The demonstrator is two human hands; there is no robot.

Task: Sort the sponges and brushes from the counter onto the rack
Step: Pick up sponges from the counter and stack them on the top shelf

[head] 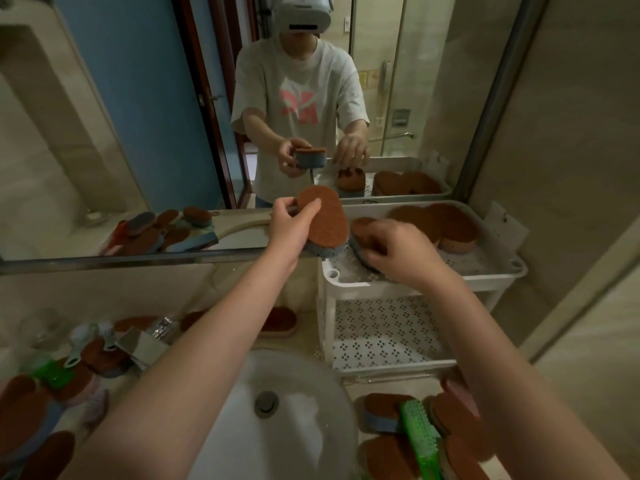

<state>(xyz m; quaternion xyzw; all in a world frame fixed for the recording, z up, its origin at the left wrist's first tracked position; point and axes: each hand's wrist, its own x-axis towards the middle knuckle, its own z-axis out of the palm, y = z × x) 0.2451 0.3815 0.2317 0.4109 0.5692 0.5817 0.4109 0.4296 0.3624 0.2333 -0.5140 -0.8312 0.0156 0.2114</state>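
Observation:
My left hand [289, 227] grips a brown-topped, blue-bottomed oval sponge [327, 220] in the air just left of the white rack's top shelf [498, 268]. My right hand [398, 251] holds a second brown and blue sponge [360, 233] down on that shelf's left part. Two more brown sponges [446, 225] lie at the shelf's back right. A green brush [420, 441] lies among brown sponges [384, 410] on the counter at the lower right. More sponges and a green brush [52, 374] lie piled on the counter at the left.
A round white sink [277, 427] with a metal drain sits below my arms. The rack's lower perforated shelf [384, 334] holds nothing I can see. A mirror [138, 133] covers the wall ahead. A beige wall stands close on the right.

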